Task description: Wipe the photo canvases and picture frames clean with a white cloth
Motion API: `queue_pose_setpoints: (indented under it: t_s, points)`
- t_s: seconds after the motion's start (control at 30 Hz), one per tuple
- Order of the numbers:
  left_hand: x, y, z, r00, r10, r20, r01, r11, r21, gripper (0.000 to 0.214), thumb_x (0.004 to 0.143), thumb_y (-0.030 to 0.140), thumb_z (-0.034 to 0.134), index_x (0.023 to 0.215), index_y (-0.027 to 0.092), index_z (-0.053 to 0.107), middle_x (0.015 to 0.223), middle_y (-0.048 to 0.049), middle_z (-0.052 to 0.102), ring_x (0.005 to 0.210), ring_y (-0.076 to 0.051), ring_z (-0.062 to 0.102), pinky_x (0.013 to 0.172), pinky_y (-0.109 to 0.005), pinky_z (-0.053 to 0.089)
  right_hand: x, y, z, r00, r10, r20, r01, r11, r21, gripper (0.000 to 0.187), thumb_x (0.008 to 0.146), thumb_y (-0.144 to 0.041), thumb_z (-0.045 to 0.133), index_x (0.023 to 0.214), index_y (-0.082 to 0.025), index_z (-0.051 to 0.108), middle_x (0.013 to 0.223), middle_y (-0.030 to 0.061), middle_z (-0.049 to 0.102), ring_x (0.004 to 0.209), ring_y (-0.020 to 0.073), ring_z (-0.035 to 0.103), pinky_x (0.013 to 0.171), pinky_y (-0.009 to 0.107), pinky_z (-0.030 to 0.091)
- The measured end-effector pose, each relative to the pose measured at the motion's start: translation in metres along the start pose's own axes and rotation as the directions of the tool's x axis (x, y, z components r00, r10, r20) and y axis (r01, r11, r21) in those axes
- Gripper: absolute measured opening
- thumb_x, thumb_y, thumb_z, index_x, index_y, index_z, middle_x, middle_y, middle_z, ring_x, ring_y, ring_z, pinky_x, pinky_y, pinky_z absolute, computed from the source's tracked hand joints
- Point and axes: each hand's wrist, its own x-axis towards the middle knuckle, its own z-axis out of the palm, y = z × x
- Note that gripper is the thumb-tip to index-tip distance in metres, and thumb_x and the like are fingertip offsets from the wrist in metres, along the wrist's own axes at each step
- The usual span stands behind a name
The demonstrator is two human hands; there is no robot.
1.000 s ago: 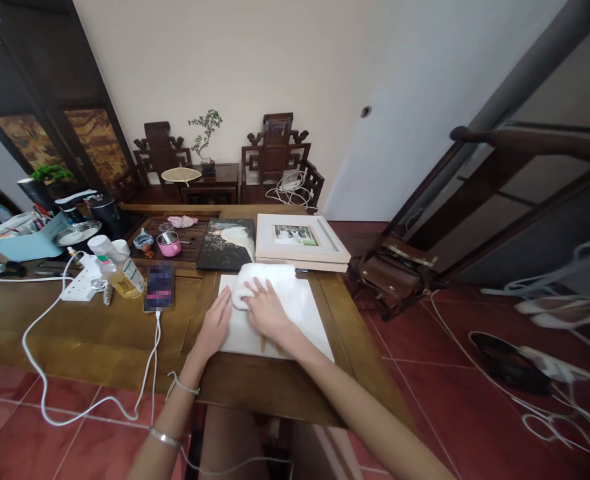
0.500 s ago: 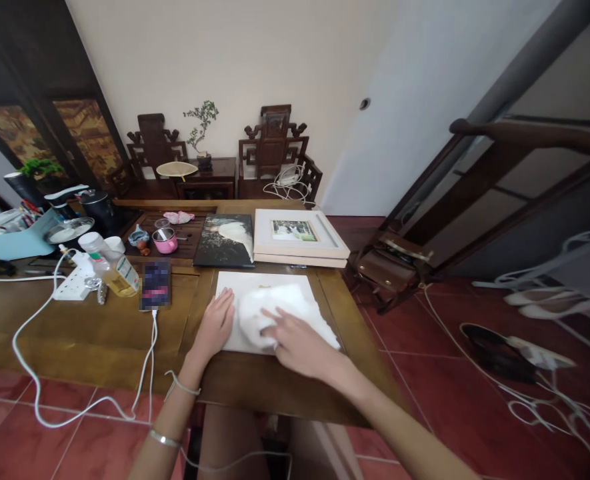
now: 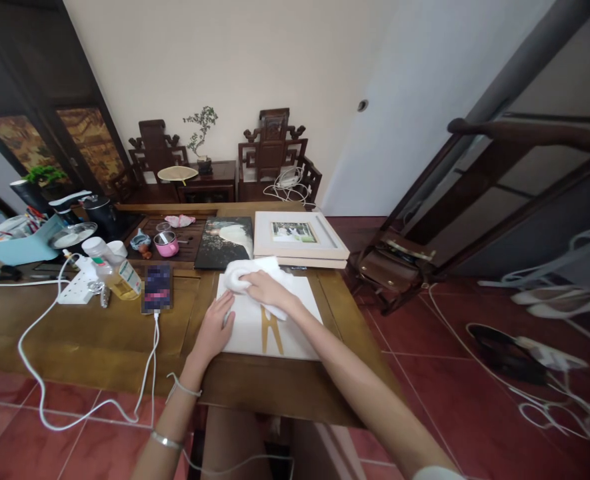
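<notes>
A white panel [image 3: 295, 327] with a tan mark on it lies flat at the near edge of the wooden table [image 3: 99, 333]. My right hand [image 3: 267, 288] presses a bunched white cloth [image 3: 245, 272] onto the panel's far left corner, fingers curled over it. Flat on the panel's left edge rests my left hand [image 3: 215, 327], its fingers stretched out and holding nothing.
Behind the panel lie a dark picture [image 3: 227, 241] and a white framed photo [image 3: 297, 237]. A phone [image 3: 157, 288] on a cable, a bottle [image 3: 117, 275], a power strip [image 3: 77, 287] and a pink pot [image 3: 167, 244] sit to the left. Shoes and cables lie on the red floor at right.
My right hand swept the cloth from the panel's far side toward me, then back up to the far left corner. The tan mark now shows. My left hand stayed on the left edge.
</notes>
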Motion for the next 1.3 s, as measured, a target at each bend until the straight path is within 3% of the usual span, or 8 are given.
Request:
queue_pose_setpoints:
  t_s: [0.23,0.37,0.53,0.67,0.87,0.97,1.07,1.3]
  points:
    - [-0.001,-0.001,0.004,1.0,0.006,-0.017,-0.007,1.0,-0.014,0.041,0.09,0.02,0.041,0.13,0.017,0.049,0.139,-0.0112,0.047,0.133,-0.022,0.038,0.112,-0.049,0.028,-0.083,0.064,-0.012,0.978,0.183,-0.104,-0.188,0.981,-0.046,0.046,0.072,-0.006,0.037,0.108,-0.013,0.064,0.122,0.01,0.061,0.121,0.0275,0.049,0.1,0.041,0.036]
    - [-0.001,0.0,0.004,1.0,0.009,-0.02,-0.009,1.0,-0.005,0.042,0.091,0.02,0.039,0.132,0.017,0.048,0.14,-0.0114,0.046,0.134,-0.021,0.037,0.112,-0.048,0.027,-0.135,0.039,-0.004,1.0,0.03,-0.009,-0.03,0.995,-0.091,0.049,0.06,-0.001,0.039,0.098,-0.016,0.067,0.141,0.007,0.044,0.138,0.0244,0.024,0.112,0.05,0.017]
    - [-0.002,0.001,0.003,1.0,0.019,-0.02,-0.019,1.0,-0.002,0.042,0.091,0.021,0.038,0.133,0.018,0.047,0.141,-0.011,0.045,0.134,-0.022,0.036,0.112,-0.049,0.027,-0.189,-0.006,-0.012,0.982,0.01,0.191,-0.013,1.0,0.017,0.052,0.054,0.002,0.037,0.09,-0.02,0.068,0.14,0.0034,0.045,0.137,0.0215,0.025,0.114,0.047,0.017]
    - [0.0,0.002,0.001,1.0,-0.002,0.002,0.002,1.0,-0.001,0.042,0.091,0.022,0.039,0.132,0.017,0.047,0.141,-0.0115,0.045,0.134,-0.022,0.036,0.113,-0.048,0.026,-0.18,0.007,-0.02,0.978,0.094,0.186,-0.1,0.995,0.02,0.052,0.061,0.002,0.035,0.098,-0.019,0.066,0.136,0.006,0.05,0.136,0.0202,0.028,0.113,0.044,0.022]
    - [0.001,0.0,0.0,1.0,0.021,-0.018,-0.021,0.999,-0.027,0.041,0.09,0.021,0.041,0.13,0.018,0.05,0.139,-0.0107,0.048,0.133,-0.021,0.039,0.112,-0.048,0.028,-0.097,0.06,-0.013,0.995,0.095,0.023,-0.093,0.993,-0.066,0.047,0.067,-0.003,0.04,0.107,-0.014,0.061,0.15,0.0091,0.025,0.141,0.027,0.008,0.109,0.06,0.01]
    - [0.0,-0.001,0.0,1.0,0.016,-0.024,-0.016,0.999,-0.034,0.041,0.09,0.022,0.041,0.13,0.018,0.051,0.138,-0.0104,0.048,0.133,-0.022,0.039,0.111,-0.049,0.029,-0.077,0.069,-0.009,0.994,0.105,-0.008,-0.105,0.985,-0.138,0.043,0.07,-0.005,0.041,0.108,-0.012,0.061,0.148,0.0138,0.03,0.14,0.0287,0.009,0.106,0.065,0.008]
    - [0.0,-0.002,0.0,1.0,0.003,-0.024,-0.004,0.999,-0.033,0.041,0.09,0.023,0.041,0.13,0.018,0.051,0.138,-0.0107,0.048,0.132,-0.022,0.039,0.111,-0.049,0.03,-0.091,0.06,-0.01,0.997,0.076,0.006,-0.074,0.986,-0.147,0.042,0.071,-0.006,0.041,0.108,-0.011,0.06,0.145,0.0173,0.035,0.14,0.028,0.013,0.108,0.063,0.008]
    - [0.0,0.0,0.0,1.0,0.005,-0.011,-0.005,1.0,-0.029,0.042,0.091,0.023,0.041,0.131,0.018,0.049,0.14,-0.0105,0.046,0.134,-0.021,0.037,0.113,-0.048,0.027,-0.181,0.001,-0.024,0.97,-0.005,0.243,-0.001,1.0,0.025,0.046,0.058,0.0,0.038,0.092,-0.02,0.061,0.145,0.0033,0.038,0.14,0.0212,0.012,0.113,0.055,0.004]
